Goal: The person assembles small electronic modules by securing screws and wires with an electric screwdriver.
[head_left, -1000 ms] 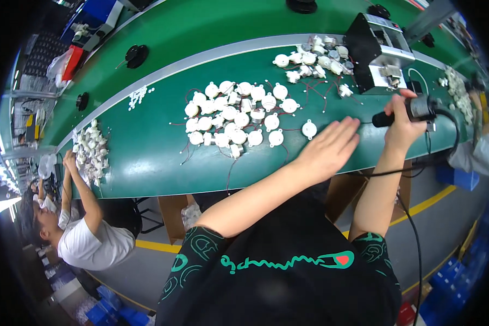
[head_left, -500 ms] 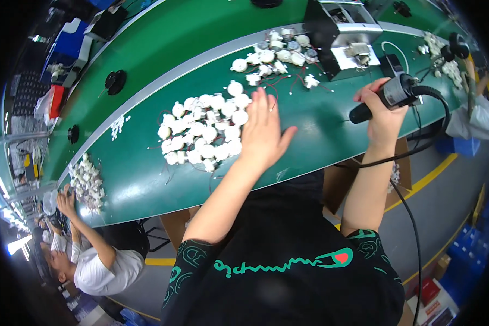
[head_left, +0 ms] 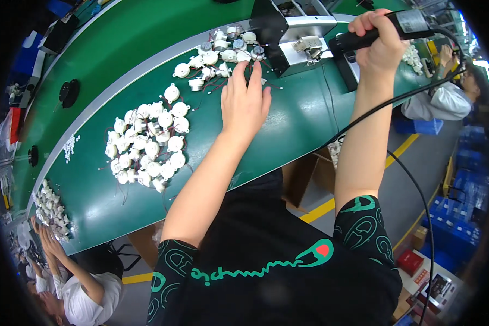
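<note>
My right hand (head_left: 383,49) is wrapped around a black corded electric screwdriver (head_left: 356,41), raised at the far right. The tool's front end lies beside a metal fixture (head_left: 308,50) on a dark-sided box. My left hand (head_left: 242,106) reaches forward with its fingers stretched and apart. Its fingertips are at the near edge of the far group of white round parts with thin wires (head_left: 228,55); whether they touch one is hidden. To the left of that hand lies a larger group of similar white parts (head_left: 146,142) on the green table (head_left: 277,122).
The screwdriver's black cable (head_left: 364,115) loops across my right forearm. A dark box (head_left: 344,68) stands right of the fixture. Small white pieces (head_left: 70,148) and another pile of parts (head_left: 51,209) lie leftward, near a co-worker's hands (head_left: 49,239). A cardboard box (head_left: 309,176) sits below the table edge.
My left hand has left the larger group's side and moved forward to the far group. My right hand has carried the screwdriver forward to the fixture. The view has shifted rightward.
</note>
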`<state>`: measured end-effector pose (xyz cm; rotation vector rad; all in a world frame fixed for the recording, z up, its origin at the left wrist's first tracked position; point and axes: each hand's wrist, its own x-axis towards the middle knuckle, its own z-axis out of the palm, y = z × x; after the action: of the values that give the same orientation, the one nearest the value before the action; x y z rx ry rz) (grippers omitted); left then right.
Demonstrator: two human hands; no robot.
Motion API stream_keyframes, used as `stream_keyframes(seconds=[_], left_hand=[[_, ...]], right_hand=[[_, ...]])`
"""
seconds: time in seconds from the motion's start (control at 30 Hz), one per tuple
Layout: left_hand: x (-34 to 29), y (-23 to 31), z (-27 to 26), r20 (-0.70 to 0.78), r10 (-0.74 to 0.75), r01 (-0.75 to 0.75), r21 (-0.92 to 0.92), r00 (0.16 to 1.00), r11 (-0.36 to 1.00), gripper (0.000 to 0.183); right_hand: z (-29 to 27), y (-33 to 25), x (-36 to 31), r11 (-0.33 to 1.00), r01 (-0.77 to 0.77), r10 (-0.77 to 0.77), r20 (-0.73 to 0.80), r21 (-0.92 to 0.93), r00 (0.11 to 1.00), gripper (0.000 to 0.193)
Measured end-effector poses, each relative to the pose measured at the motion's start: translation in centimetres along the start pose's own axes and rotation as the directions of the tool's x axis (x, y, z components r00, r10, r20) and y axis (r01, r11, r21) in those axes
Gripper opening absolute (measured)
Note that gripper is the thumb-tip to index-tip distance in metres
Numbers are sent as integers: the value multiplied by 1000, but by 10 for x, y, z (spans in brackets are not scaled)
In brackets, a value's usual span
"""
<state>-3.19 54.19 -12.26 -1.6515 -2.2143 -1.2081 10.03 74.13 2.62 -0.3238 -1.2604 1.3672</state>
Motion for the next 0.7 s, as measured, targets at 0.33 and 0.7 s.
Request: stream_keyframes(seconds=[0.33, 0.7], left_hand=[[-7, -21, 1, 156, 57, 26, -486, 986, 873, 30], [-3, -30, -5, 228, 134, 13, -546, 964, 838, 36]], right_hand=[[10, 16, -31, 990, -1, 16, 110, -139, 994, 9], [48, 13, -111, 976, -216, 218, 227, -35, 949, 12]])
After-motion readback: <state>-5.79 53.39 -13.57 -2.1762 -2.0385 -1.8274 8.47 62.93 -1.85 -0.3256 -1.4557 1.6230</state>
